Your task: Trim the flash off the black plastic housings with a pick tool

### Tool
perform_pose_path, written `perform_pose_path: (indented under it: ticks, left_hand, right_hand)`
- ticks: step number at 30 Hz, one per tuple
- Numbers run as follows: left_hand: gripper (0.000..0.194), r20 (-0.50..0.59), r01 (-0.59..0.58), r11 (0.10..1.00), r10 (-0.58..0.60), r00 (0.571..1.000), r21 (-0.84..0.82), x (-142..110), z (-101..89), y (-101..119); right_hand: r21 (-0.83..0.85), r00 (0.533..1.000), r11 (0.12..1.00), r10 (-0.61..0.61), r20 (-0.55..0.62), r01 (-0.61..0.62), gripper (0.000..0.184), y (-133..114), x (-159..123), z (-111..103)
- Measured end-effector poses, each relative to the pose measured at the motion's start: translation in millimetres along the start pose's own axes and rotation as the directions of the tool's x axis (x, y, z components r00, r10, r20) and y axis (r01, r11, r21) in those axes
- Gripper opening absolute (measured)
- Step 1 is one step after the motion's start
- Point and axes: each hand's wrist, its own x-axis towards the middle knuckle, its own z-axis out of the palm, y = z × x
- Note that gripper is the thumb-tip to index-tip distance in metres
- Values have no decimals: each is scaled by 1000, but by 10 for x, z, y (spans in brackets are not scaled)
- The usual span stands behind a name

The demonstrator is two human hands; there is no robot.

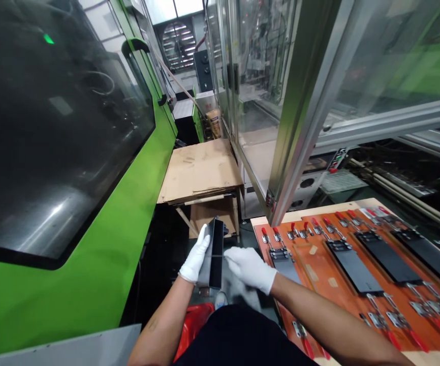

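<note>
My left hand (pixel 196 258), in a white glove, grips a long dark box-shaped plastic part (pixel 216 272) by its left side. The part is held upright in front of my body, its hollow side turned to the right. My right hand (pixel 247 265), also gloved in white, is closed in a pinch close to the part's right edge. A thin dark line crosses the part towards those fingertips; I cannot tell whether it is a slim tool or a rib of the part.
An orange fixture board (pixel 321 305) with red-handled toggle clamps and several dark panels (pixel 353 267) lies at right. A green machine (pixel 128 254) stands at left. Ahead is a cardboard-topped cart (pixel 205 168), beside an aluminium-framed enclosure (pixel 304 107). A red container (pixel 193 325) sits below.
</note>
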Motion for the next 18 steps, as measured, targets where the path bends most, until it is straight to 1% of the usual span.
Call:
perform_pose_path:
  ticks: [3,5,8,10,12,15,18]
  left_hand:
    - [88,50,-79,993,75,996,85,-73,74,-11]
    - [96,53,-151,981,145,988,124,-117,146,-17]
    - [101,29,-251,954,249,968,167,-148,238,-10]
    - [104,14,-293,940,295,955,173,-149,268,9]
    - [107,-6,-318,932,323,946,174,-140,274,33]
    - [112,-40,-333,924,346,938,188,-123,261,61]
    - [116,-68,-362,905,385,920,225,-116,243,46]
  right_hand:
    - [56,986,989,143,-91,-138,24,143,156,-45]
    - [133,970,974,200,-136,-182,25,197,229,-36]
    - [259,948,948,241,-209,-184,33,209,299,41]
    - [331,928,926,274,-254,-183,37,187,336,108]
    - [407,906,896,311,-285,-180,37,158,377,168]
    - [524,881,840,349,-319,-143,36,130,447,248]
    - [589,863,801,369,-345,-107,34,126,519,339]
